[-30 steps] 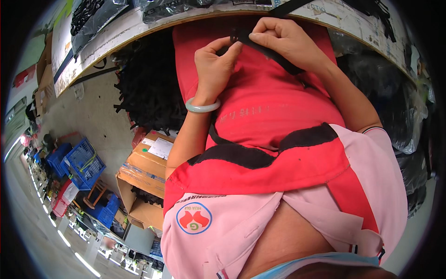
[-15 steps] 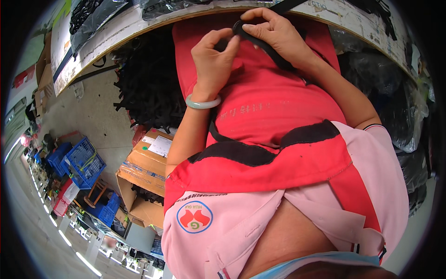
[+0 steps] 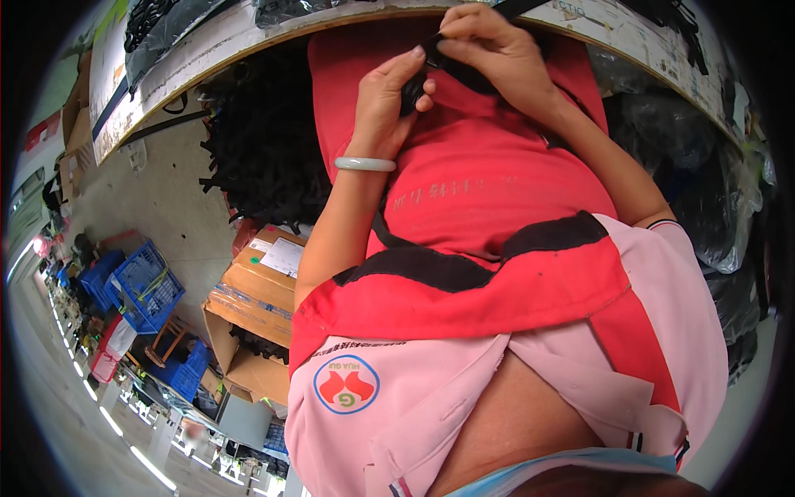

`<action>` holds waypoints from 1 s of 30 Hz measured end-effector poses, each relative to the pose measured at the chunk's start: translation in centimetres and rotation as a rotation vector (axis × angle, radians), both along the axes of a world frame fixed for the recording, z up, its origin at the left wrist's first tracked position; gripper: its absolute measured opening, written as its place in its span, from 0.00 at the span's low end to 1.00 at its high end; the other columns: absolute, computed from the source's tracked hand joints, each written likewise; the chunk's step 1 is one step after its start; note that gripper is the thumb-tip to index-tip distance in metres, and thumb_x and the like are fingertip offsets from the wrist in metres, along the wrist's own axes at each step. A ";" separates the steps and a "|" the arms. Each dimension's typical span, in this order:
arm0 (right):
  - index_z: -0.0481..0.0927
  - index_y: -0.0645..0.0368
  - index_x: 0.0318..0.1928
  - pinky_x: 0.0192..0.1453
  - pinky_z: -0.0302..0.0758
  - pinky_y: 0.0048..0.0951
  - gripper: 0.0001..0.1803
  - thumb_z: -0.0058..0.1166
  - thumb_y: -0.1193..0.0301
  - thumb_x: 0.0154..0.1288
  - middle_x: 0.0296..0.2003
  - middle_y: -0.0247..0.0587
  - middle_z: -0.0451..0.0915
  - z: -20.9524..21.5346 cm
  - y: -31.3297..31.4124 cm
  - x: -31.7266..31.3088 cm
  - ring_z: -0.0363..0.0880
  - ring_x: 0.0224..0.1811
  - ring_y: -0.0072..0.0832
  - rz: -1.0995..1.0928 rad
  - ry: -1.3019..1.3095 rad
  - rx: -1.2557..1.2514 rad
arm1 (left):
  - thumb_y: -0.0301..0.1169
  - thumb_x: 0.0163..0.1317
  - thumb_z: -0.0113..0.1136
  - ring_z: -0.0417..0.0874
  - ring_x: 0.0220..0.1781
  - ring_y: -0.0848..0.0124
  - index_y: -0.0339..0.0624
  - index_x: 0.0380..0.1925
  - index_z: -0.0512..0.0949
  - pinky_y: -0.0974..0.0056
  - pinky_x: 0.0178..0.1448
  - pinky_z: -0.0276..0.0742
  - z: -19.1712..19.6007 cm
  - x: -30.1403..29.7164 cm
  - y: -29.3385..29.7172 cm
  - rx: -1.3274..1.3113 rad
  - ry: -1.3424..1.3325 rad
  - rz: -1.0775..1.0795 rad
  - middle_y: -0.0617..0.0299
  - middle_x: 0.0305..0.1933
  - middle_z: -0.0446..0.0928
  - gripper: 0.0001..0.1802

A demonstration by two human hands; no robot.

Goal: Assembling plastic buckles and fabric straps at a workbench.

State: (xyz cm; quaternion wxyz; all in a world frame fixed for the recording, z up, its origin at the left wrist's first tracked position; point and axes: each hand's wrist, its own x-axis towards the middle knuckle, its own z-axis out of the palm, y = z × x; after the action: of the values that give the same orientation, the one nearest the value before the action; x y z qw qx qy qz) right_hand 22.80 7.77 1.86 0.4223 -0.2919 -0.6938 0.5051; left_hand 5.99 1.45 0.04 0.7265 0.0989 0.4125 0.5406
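Both hands have drifted a little higher and closer to the bench edge since the earlier frames, and the left thumb now sits lower on the black part than before. That small black plastic buckle lies between the two hands, in front of the red apron, with a black strap running from it up and to the right under the right palm. The left hand curls its fingers around the buckle's left side, thumb pressed on its lower face, so those fingers are clamped on the buckle. The right hand pinches the buckle's top end and the strap between thumb and forefinger, its fingertips closed together on the black material; how far the other right fingers grip cannot be told, as they are folded out of sight. Just below the left fingers, a pale green bangle rings the left wrist. Behind both hands spreads the red apron with a black band across it, and below that a pink shirt. Just above the right fingertips runs the curved edge of a wooden workbench. Left of the left fingers, well apart, hangs a heap of black straps; farther down stand open cardboard boxes and blue plastic crates on the floor.
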 end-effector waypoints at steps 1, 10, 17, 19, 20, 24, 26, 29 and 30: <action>0.79 0.60 0.42 0.32 0.70 0.17 0.07 0.57 0.71 0.66 0.33 0.30 0.76 2.3 -0.3 -0.4 0.75 0.32 0.16 0.020 0.107 -0.050 | 0.33 0.65 0.59 0.78 0.20 0.73 0.32 0.39 0.78 0.73 0.18 0.70 0.2 -0.1 0.1 0.018 0.067 0.019 0.57 0.27 0.78 0.13; 0.72 0.65 0.43 0.23 0.71 0.17 0.11 0.57 0.76 0.63 0.23 0.32 0.76 5.3 -0.1 0.6 0.74 0.20 0.17 0.047 -0.194 -0.599 | 0.31 0.66 0.60 0.76 0.16 0.76 0.31 0.42 0.79 0.75 0.19 0.68 1.6 0.6 -0.6 0.268 0.459 0.060 0.55 0.24 0.81 0.13; 0.70 0.63 0.43 0.23 0.71 0.16 0.12 0.58 0.75 0.63 0.24 0.31 0.76 4.5 0.2 -0.3 0.74 0.19 0.16 0.049 -0.134 -0.714 | 0.28 0.65 0.60 0.77 0.18 0.79 0.31 0.42 0.81 0.76 0.19 0.70 1.9 1.0 -0.5 0.377 0.554 0.159 0.60 0.24 0.80 0.10; 0.73 0.62 0.45 0.29 0.74 0.22 0.14 0.61 0.75 0.61 0.28 0.33 0.79 2.9 0.7 0.0 0.77 0.25 0.23 0.024 -0.035 -0.838 | 0.27 0.64 0.60 0.76 0.18 0.79 0.32 0.42 0.81 0.76 0.19 0.69 2.0 0.9 -0.5 0.379 0.546 0.168 0.61 0.25 0.80 0.10; 0.73 0.62 0.45 0.29 0.74 0.22 0.14 0.61 0.75 0.61 0.28 0.33 0.79 2.1 0.9 0.5 0.77 0.25 0.23 0.022 -0.033 -0.836 | 0.27 0.64 0.60 0.76 0.19 0.79 0.32 0.42 0.81 0.76 0.19 0.69 2.0 0.7 -0.5 0.379 0.523 0.136 0.61 0.25 0.80 0.10; 0.76 0.57 0.43 0.21 0.61 0.14 0.12 0.54 0.62 0.69 0.23 0.23 0.72 1.8 1.1 0.9 0.65 0.17 0.11 0.219 -0.095 -0.969 | 0.26 0.64 0.61 0.76 0.19 0.79 0.32 0.42 0.81 0.76 0.20 0.67 1.5 0.2 -1.0 0.422 0.574 0.091 0.62 0.25 0.80 0.10; 0.76 0.57 0.42 0.20 0.58 0.14 0.12 0.55 0.62 0.68 0.20 0.22 0.69 1.1 1.4 1.0 0.63 0.16 0.11 0.454 -0.021 -1.085 | 0.26 0.64 0.60 0.75 0.18 0.80 0.32 0.42 0.81 0.76 0.20 0.67 1.9 -0.2 -1.2 0.393 0.552 0.070 0.62 0.25 0.80 0.10; 0.78 0.57 0.39 0.20 0.56 0.14 0.10 0.54 0.63 0.68 0.21 0.23 0.70 0.5 1.8 -0.3 0.60 0.16 0.10 0.293 -0.100 -0.832 | 0.27 0.64 0.60 0.74 0.18 0.80 0.33 0.41 0.82 0.76 0.21 0.67 3.9 -1.4 -1.6 0.286 0.495 -0.054 0.64 0.26 0.79 0.10; 0.78 0.57 0.38 0.21 0.57 0.14 0.10 0.54 0.63 0.68 0.21 0.23 0.70 0.3 2.1 -1.1 0.60 0.17 0.10 0.149 -0.181 -0.620 | 0.28 0.65 0.59 0.73 0.18 0.81 0.33 0.41 0.82 0.76 0.21 0.67 4.9 -2.3 -1.9 0.200 0.467 -0.147 0.65 0.26 0.79 0.10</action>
State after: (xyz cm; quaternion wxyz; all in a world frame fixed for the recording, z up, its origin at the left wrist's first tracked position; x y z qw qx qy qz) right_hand 21.74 9.83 2.21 0.2118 -0.3986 -0.5614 0.6936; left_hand 3.72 -0.50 4.91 0.6356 0.3221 0.5051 0.4869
